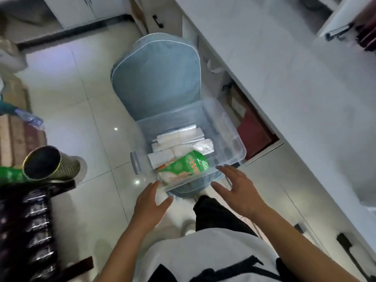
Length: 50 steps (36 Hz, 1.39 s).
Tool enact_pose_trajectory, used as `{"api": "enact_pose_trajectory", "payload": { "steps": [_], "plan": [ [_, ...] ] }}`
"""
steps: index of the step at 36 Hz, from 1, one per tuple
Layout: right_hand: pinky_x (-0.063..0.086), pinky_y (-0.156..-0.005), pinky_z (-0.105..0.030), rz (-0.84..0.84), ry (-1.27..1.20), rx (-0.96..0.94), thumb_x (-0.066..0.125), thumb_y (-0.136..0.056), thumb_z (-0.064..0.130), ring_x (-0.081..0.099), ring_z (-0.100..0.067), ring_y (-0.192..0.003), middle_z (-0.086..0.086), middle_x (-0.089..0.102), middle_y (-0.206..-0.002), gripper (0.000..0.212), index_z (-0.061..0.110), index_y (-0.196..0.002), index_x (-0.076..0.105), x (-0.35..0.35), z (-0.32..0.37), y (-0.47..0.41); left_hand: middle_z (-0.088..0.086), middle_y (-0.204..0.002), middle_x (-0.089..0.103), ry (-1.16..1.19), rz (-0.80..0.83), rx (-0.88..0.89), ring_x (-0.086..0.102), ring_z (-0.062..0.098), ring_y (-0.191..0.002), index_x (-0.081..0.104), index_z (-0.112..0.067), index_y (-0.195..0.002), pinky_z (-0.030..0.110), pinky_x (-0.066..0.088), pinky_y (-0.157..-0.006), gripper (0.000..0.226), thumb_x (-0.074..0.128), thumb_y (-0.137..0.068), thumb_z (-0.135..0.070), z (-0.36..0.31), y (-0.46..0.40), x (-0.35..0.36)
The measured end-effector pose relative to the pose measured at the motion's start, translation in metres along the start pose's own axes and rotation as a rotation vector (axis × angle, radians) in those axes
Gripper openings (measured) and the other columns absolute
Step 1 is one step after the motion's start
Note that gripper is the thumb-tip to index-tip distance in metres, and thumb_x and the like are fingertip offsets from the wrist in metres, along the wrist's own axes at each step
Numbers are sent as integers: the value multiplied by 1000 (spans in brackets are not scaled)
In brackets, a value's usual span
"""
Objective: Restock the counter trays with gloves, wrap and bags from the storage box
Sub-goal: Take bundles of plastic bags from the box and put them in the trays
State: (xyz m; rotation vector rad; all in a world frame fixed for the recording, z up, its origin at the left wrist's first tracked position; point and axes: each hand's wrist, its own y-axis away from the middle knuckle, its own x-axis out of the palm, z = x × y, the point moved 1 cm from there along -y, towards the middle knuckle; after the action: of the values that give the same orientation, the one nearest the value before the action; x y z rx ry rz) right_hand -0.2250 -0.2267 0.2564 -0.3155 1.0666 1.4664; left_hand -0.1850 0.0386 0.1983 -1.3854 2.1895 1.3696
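Note:
A clear plastic storage box sits on a light blue cushioned chair. Inside lie a green printed packet at the near end and several white and clear folded plastic packs behind it. My left hand hovers with spread fingers just in front of the box's near left corner. To the right, my right hand is spread at the near right edge, fingertips at the rim. Neither hand holds anything.
A white counter runs along the right, with open shelves beneath it holding a red item. On the left are a metal mesh bin lying on its side and dark packaged goods. The floor is glossy white tile.

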Motion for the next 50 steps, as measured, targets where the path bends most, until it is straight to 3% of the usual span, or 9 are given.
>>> {"api": "enact_pose_trajectory", "payload": {
  "steps": [7,19,28,32,37,43,50],
  "plan": [
    [34,-111,-40,139,18,-20,61,-92,44,44,-20,-135,-1,50,-147,56,21,-142,50,-16,-3,-109,1,-160,29,-76,22,-147,29,25,-144,29,-26,-152,38,26,-117,73,60,-91,-51,-14,-59,-10],
    [35,-102,-47,530,422,2,53,-90,53,48,-30,-131,-2,48,-148,60,30,-144,42,53,-52,-258,7,-154,39,-2,137,-357,39,28,-138,33,-22,-151,34,34,-108,68,61,-90,-31,-9,-173,24],
    [33,-107,-48,638,602,92,51,-93,49,44,-30,-134,-7,45,-150,60,28,-147,37,104,-96,-303,11,-153,38,-96,285,-403,41,33,-136,31,-22,-151,40,37,-109,68,58,-90,-33,33,-227,72],
    [36,-103,-48,603,592,79,56,-92,45,47,-31,-130,-9,48,-146,59,24,-145,40,123,-100,-323,12,-154,36,-171,227,-332,41,33,-134,31,-19,-151,42,38,-108,68,58,-90,-29,48,-249,85],
    [35,-107,-50,408,510,51,60,-92,39,39,-34,-136,-12,39,-151,67,18,-150,32,141,-89,-360,10,-159,28,-220,170,-245,33,34,-139,25,-19,-154,41,33,-112,75,60,-87,-24,59,-274,91],
    [25,-113,-51,180,560,-206,59,-93,29,23,-29,-146,-11,27,-159,71,16,-153,24,160,-59,-406,7,-153,36,-230,193,-225,33,32,-138,32,-24,-149,42,36,-108,70,60,-86,-25,68,-289,103],
    [24,-109,-52,75,657,-300,61,-90,23,41,-33,-129,-11,50,-137,50,19,-137,48,188,-36,-440,3,-155,35,-241,138,-212,33,31,-139,33,-24,-148,43,36,-110,66,57,-86,-25,66,-288,109]
  ]
}}
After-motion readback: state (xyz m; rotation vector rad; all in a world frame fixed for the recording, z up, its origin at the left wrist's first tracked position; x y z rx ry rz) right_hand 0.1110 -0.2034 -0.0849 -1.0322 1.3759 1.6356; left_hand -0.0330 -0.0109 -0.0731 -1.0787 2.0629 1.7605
